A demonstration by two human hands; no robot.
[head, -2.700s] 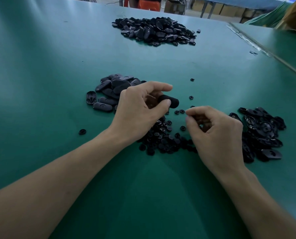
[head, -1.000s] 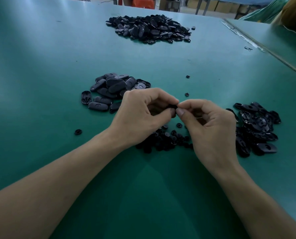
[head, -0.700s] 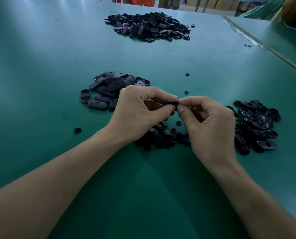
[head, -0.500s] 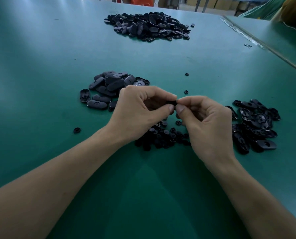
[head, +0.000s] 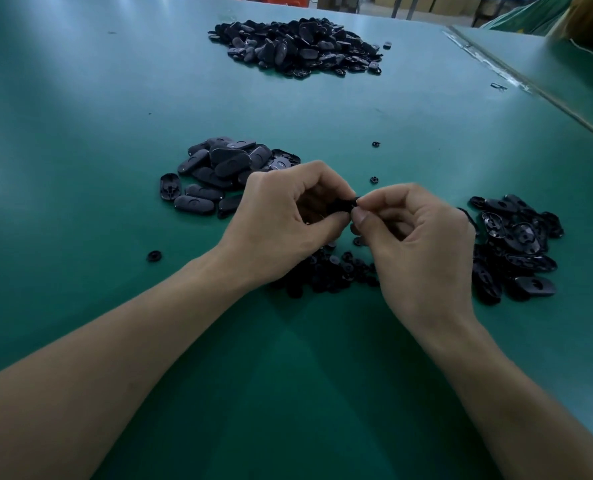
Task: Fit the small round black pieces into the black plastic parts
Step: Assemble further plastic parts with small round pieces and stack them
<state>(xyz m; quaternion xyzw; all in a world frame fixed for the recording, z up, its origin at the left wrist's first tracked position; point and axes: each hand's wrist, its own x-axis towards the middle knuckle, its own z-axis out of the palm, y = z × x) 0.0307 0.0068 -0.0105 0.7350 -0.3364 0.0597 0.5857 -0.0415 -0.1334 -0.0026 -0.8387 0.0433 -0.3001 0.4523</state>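
Note:
My left hand [head: 281, 223] grips a black oval plastic part [head: 344, 204], mostly hidden inside its curled fingers. My right hand [head: 416, 247] meets it at the fingertips, thumb and forefinger pinched at the part's end; the small round piece between them is hidden. Under both hands lies a heap of small round black pieces [head: 329, 271]. A pile of oval parts [head: 219, 171] lies behind my left hand, and another pile of oval parts [head: 516, 244] lies to the right of my right hand.
A big heap of black parts [head: 298, 46] lies at the far side of the green table [head: 80, 133]. Stray round pieces [head: 375, 144] dot the table, one at the left [head: 154, 256]. A seam [head: 530, 91] joins a second table at the right.
Earlier my hands were apart, the left showing the oval part, the right pinched on its own. They came together at the fingertips and have stayed joined, shifting only slightly.

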